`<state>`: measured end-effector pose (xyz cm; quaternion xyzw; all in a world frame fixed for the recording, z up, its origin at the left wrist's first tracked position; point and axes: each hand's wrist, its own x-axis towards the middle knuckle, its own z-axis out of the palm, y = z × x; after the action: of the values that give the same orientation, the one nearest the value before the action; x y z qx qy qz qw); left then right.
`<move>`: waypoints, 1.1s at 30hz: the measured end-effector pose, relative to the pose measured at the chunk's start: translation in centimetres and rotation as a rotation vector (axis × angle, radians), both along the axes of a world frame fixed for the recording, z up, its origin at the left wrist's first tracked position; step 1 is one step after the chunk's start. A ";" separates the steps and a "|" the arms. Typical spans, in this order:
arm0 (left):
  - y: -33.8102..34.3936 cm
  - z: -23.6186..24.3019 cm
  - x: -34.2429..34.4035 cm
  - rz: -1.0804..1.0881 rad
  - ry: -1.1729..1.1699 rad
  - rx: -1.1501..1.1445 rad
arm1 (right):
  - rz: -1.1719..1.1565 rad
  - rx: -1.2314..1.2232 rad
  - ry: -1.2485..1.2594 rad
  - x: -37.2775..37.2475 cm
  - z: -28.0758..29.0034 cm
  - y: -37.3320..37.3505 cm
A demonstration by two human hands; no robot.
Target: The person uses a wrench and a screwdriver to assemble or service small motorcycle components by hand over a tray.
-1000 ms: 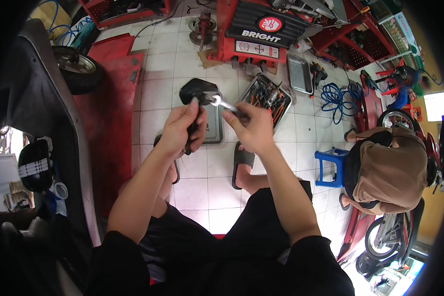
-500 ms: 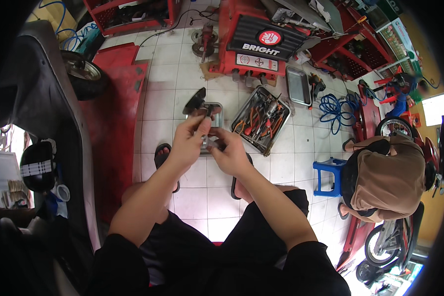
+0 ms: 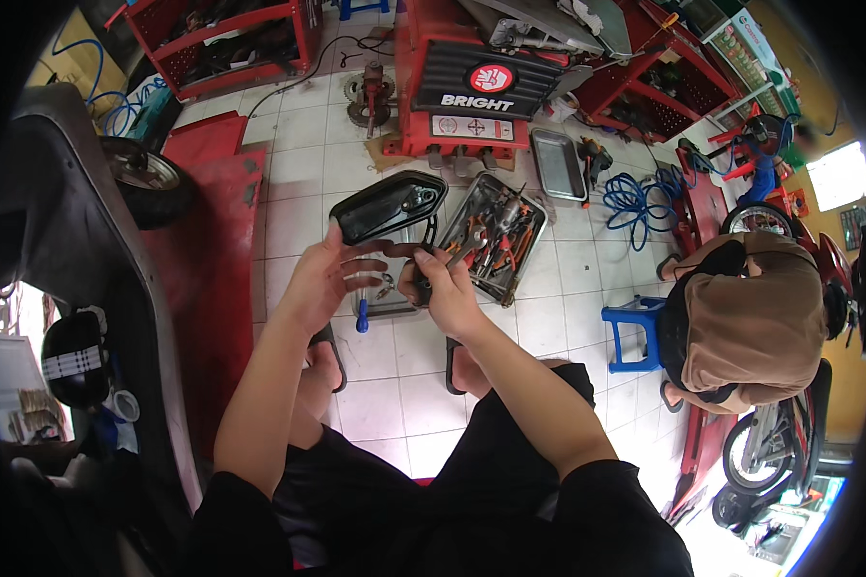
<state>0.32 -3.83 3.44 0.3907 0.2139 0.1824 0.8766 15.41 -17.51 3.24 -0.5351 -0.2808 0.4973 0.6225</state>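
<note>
A black angular motorcycle mirror [image 3: 380, 210] is held up over a metal tray [image 3: 394, 310], with its curved stem running down to my right hand. My right hand [image 3: 452, 298] is closed around the stem's lower end. A grey open-ended spanner [image 3: 469, 244] sticks out beside its fingers, seemingly in the same grip. My left hand [image 3: 322, 279] has its fingers stretched out and apart under the mirror, its thumb by the mirror's lower left corner. Below the hands, a blue-handled screwdriver [image 3: 362, 317] and small metal parts lie in the tray.
A tool tray [image 3: 539, 229] full of pliers and screwdrivers lies ahead, right of the mirror. Beyond stand a red machine [image 3: 471, 96] and another metal tray [image 3: 559, 165]. A red lift platform [image 3: 216, 269] is at left. At right, a person [image 3: 755, 327] bends by a blue stool [image 3: 633, 337].
The mirror has turned to show its broad face. My left hand has loosened from its grip and spread its fingers. A spanner now shows beside my right hand. The view has shifted slightly.
</note>
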 end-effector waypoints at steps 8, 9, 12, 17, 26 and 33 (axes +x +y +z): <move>1.4 -0.1 0.7 0.443 0.036 0.421 | 0.181 -0.042 0.264 0.8 -0.2 0.6; 1.2 0.1 0.9 0.455 0.041 0.417 | 0.183 -0.044 0.305 1.0 -0.4 0.5; 1.9 -0.4 0.4 0.478 0.041 0.432 | 0.204 -0.170 0.269 2.5 0.0 0.7; 3.4 -0.7 -0.9 0.496 0.021 0.323 | 0.060 -0.021 0.156 6.3 0.1 0.5; 3.0 -1.9 0.0 0.508 -0.038 0.252 | 0.084 -0.008 0.016 6.3 0.0 0.5; 2.0 -1.6 1.1 0.462 -0.078 0.173 | 0.249 -0.114 0.095 3.7 -2.0 0.9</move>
<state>1.43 -1.78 1.79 0.3977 0.2472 0.4106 0.7824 19.06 -16.64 1.22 -0.5065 -0.2865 0.6104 0.5373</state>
